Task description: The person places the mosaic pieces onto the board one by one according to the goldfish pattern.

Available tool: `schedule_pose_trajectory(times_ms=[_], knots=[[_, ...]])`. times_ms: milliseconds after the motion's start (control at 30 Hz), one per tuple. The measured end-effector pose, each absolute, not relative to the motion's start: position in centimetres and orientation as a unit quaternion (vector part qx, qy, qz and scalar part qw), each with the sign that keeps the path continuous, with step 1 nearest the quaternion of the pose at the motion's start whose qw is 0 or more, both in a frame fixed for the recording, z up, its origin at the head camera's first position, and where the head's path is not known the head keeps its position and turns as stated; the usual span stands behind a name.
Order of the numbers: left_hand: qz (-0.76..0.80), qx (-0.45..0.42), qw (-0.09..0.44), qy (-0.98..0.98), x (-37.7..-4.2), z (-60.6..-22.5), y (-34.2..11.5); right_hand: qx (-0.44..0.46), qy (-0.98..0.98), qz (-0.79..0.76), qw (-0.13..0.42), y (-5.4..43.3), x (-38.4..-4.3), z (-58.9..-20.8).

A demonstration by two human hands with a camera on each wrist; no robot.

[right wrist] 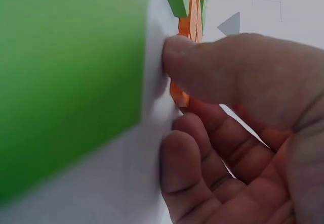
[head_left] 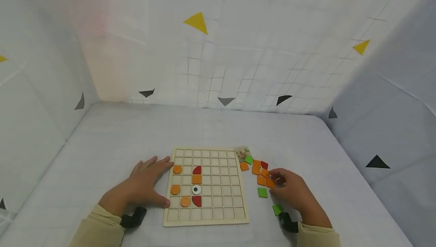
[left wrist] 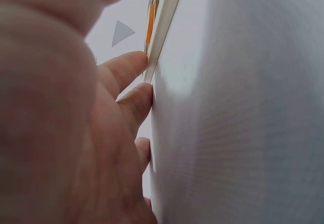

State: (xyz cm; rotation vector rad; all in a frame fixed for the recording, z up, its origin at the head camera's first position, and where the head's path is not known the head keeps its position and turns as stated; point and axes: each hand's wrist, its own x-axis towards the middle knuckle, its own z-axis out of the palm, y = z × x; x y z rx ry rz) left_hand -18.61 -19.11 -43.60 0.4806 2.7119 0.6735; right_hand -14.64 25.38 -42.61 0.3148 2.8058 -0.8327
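Note:
A wooden grid board [head_left: 206, 224] lies flat. It bears orange round pieces [head_left: 175, 190], red quarter-circle pieces [head_left: 196, 201], an orange square tile [head_left: 196, 179] and a white eye piece [head_left: 196, 190]. My left hand [head_left: 146, 184] is spread at the board's left side, thumb and fingertips against its edge. To the right of the board, my right hand [head_left: 291, 188] bends its thumb and fingers around an orange square tile [head_left: 270, 183] at the near end of a loose group. In the right wrist view this orange tile [right wrist: 179, 95] shows between thumb and fingers, partly hidden.
Several orange tiles [head_left: 256, 170], a red piece [head_left: 264, 165] and green tiles [head_left: 262, 192] lie right of the board. One green tile [head_left: 277, 209] is beside my right wrist. A small picture card [head_left: 242, 151] touches the board's far right corner. White walls [head_left: 238, 50] enclose the table.

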Motion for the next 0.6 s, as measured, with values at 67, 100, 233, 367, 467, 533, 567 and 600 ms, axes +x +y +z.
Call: schedule_pose_trajectory(times_ms=[67,100,233,367,467,533,567,600], knots=[[0.236,0.166,0.155,0.945,-18.6,-43.5,-19.2,0.116,0.949,-0.276,0.103,25.3,-14.8,-42.6],[0.237,0.165,0.156,0.945,-18.6,-43.4,-19.1,0.119,0.949,-0.273,0.107,25.3,-14.8,-42.6],[0.238,0.160,0.158,0.945,-18.5,-43.5,-19.2,0.129,0.950,-0.259,0.121,24.9,-14.6,-42.3],[0.236,0.161,0.156,0.945,-18.4,-43.4,-19.2,0.126,0.953,-0.250,0.113,24.6,-14.1,-41.5],[0.235,0.161,0.158,0.945,-18.3,-43.2,-19.2,0.118,0.953,-0.260,0.097,24.3,-13.7,-40.6],[0.236,0.163,0.158,0.945,-18.3,-43.2,-19.1,0.104,0.954,-0.267,0.083,24.0,-13.5,-40.0],[0.236,0.163,0.158,0.945,-18.3,-43.2,-19.1,0.097,0.955,-0.269,0.075,23.8,-13.4,-39.7],[0.236,0.164,0.157,0.945,-18.3,-43.3,-19.1,0.086,0.957,-0.270,0.068,23.5,-13.4,-39.4]])
